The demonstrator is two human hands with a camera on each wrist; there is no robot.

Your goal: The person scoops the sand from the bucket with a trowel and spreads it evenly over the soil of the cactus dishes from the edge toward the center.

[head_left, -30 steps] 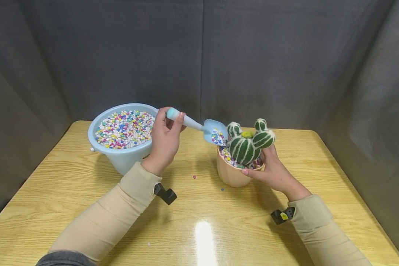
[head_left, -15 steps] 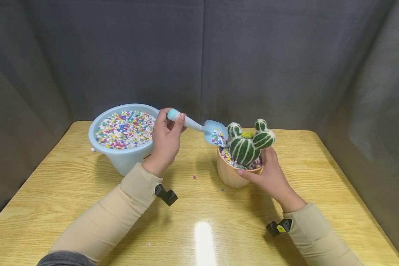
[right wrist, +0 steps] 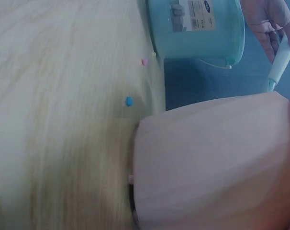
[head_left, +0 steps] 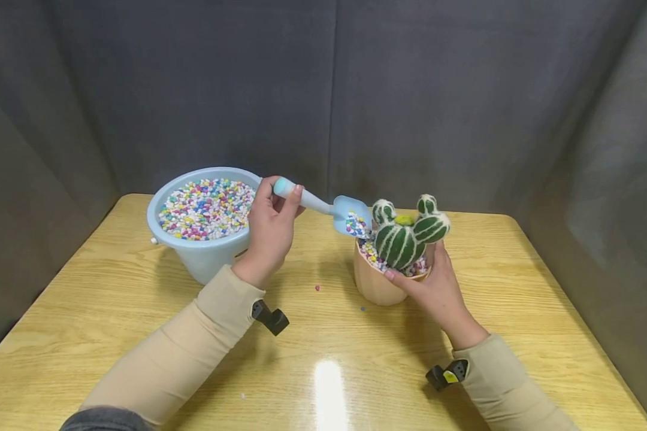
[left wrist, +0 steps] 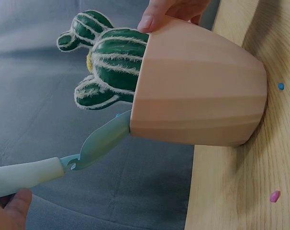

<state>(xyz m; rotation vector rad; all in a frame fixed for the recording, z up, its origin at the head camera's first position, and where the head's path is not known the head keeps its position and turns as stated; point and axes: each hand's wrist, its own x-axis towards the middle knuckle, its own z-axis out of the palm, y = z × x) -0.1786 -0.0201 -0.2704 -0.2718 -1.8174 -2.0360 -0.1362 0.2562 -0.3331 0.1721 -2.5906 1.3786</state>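
Observation:
My left hand (head_left: 272, 230) grips the handle of a light blue scoop (head_left: 350, 209), its blade tilted down at the left rim of a peach flowerpot (head_left: 376, 284). Colored pebbles (head_left: 357, 225) lie toward the blade's tip. In the pot stands a green cactus (head_left: 401, 242) with white fuzzy ribs and two round arms, with more pebbles around its base. My right hand (head_left: 437, 293) holds the pot at its right side, thumb on the near rim and the other fingers partly hidden behind. The left wrist view shows the scoop's tip right at the pot's rim.
A light blue bucket (head_left: 202, 257) full of colored pebbles stands at the left, just behind my left hand. A pink pebble (head_left: 317, 288) and a blue pebble (head_left: 363, 309) lie on the wooden table (head_left: 302, 341). Dark grey curtains (head_left: 437, 108) surround the table's back and sides.
My right wrist and forearm have shifted left and toward me, with the thumb sliding left along the pot's rim. The left hand and scoop stay nearly still; the pebbles remain on the blade.

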